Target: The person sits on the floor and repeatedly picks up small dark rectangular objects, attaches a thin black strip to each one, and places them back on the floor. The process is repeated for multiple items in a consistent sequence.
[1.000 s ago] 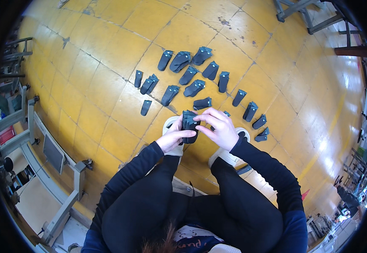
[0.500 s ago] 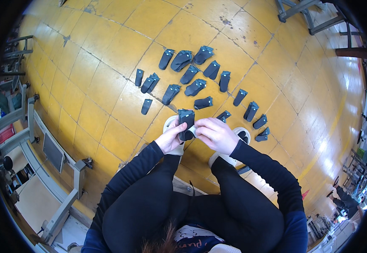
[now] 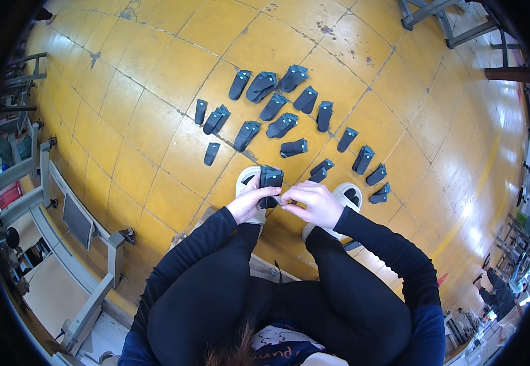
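My left hand (image 3: 249, 199) is closed round a bundle of dark socks (image 3: 271, 178), thumb across its front, between my knees and above my left shoe. Teal edges show at the bundle's top. A pale strip (image 3: 278, 199) runs from the bundle's lower right side to my right hand (image 3: 313, 203), whose thumb and fingertips are pinched on its end. What the strip is made of I cannot make out. On the floor ahead lie several similar sock bundles (image 3: 282, 126), dark with teal tops and small pale labels; one sock bundle (image 3: 321, 170) lies just beyond my right hand.
Yellow tiles (image 3: 155, 55) cover the floor. My light-coloured shoes (image 3: 348, 196) stand on either side of the bundle. At the left are grey metal frames (image 3: 88, 305) and a dark flat panel (image 3: 77, 219). More metal legs (image 3: 438, 21) stand at the far right.
Both hands and the sock bundle have come slightly lower and nearer to me. My right fingers have shifted a little down along the bundle's side. The floor bundles stay put.
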{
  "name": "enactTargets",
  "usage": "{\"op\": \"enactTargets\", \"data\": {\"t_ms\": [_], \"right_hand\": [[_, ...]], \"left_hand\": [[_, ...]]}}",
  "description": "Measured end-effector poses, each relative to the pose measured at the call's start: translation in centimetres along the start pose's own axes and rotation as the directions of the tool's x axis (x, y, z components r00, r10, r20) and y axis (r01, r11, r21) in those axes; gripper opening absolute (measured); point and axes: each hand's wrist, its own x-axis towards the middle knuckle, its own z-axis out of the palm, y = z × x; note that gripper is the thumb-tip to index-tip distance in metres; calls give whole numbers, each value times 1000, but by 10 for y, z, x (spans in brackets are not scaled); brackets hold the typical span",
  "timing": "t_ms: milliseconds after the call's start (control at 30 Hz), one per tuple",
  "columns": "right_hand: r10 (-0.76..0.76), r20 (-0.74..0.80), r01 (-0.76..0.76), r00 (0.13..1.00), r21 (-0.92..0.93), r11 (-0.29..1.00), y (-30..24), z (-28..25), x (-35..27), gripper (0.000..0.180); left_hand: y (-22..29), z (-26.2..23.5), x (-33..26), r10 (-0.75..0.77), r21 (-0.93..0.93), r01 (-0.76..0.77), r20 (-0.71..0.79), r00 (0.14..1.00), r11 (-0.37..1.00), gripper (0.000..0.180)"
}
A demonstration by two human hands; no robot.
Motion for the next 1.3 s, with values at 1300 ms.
{"op": "enactTargets", "data": {"t_ms": [1300], "right_hand": [[360,-135,-345,923,123,931,67,-26,34,19]], "left_hand": [[23,-6,-5,-72,-193,73,9,997,979,40]]}}
